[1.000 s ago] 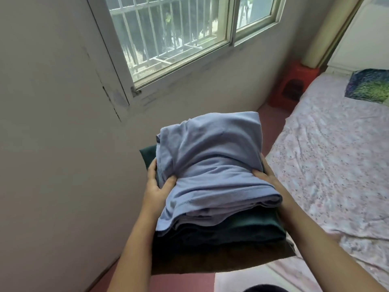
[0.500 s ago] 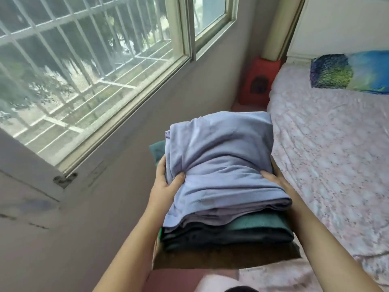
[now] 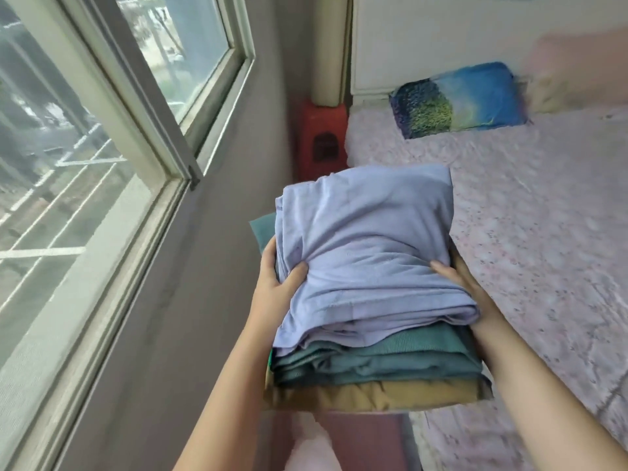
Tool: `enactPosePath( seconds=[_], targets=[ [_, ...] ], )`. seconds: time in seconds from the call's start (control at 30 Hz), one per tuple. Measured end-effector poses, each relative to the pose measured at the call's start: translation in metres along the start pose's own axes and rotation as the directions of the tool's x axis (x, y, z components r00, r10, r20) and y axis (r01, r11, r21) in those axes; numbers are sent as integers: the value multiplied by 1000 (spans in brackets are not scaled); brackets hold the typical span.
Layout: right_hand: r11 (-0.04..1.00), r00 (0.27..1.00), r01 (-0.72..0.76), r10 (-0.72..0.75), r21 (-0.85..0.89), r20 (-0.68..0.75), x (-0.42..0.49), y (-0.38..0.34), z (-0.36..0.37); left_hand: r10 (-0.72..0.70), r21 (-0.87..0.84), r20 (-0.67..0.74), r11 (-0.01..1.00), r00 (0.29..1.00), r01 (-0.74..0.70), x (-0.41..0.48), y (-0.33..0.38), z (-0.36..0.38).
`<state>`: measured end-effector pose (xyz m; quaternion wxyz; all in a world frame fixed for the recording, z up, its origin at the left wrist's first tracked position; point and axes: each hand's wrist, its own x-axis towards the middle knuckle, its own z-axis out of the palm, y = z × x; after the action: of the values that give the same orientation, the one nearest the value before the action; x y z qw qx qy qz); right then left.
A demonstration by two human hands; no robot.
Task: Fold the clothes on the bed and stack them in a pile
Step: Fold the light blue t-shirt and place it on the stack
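I see the bed [image 3: 530,239] on my right and the window [image 3: 102,171] on my left. Between them, held clear of the bed, is the pile [image 3: 367,260]: 3 folded layers, lilac over teal over tan. A blue-green pillow [image 3: 457,96] lies at the bed's head, with a red stool [image 3: 321,137] beside it. My left grip [image 3: 273,287] and right grip [image 3: 464,283] clasp the pile's sides, thumbs on top.

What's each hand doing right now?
Left hand: grips the left side of the stack of folded lilac, teal and tan clothes, thumb on top.
Right hand: holds the stack's right side.
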<state>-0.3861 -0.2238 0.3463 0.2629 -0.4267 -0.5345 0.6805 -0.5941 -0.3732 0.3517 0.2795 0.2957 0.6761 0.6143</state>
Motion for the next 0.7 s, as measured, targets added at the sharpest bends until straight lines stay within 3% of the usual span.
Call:
enactPosePath(
  seconds=[0.17, 0.23, 0.37, 0.47, 0.6, 0.7],
  targets=[
    [990, 979, 138, -140, -21, -147, 59, -34, 10, 24, -5, 166, 1000, 986, -24, 116, -2, 13],
    [988, 974, 118, -135, -101, -184, 89, -40, 11, 21, -26, 211, 1000, 977, -16, 160, -3, 22],
    [987, 947, 161, -147, 25, -285, 166, -54, 4, 14, -31, 279, 999, 960, -6, 244, -8, 48],
    [982, 954, 151, -115, 113, -276, 232, -74, 0, -5, -21, 283, 1000, 959, 11, 312, -13, 72],
    [989, 964, 142, -126, 49, -234, 326, -100, -9, 14, -19, 267, 1000, 964, -9, 403, -16, 103],
    [984, 974, 92, -56, 156, -218, 394, -117, -19, 0, -7, 238, 1000, 971, 1, 463, -10, 123]
  ],
)
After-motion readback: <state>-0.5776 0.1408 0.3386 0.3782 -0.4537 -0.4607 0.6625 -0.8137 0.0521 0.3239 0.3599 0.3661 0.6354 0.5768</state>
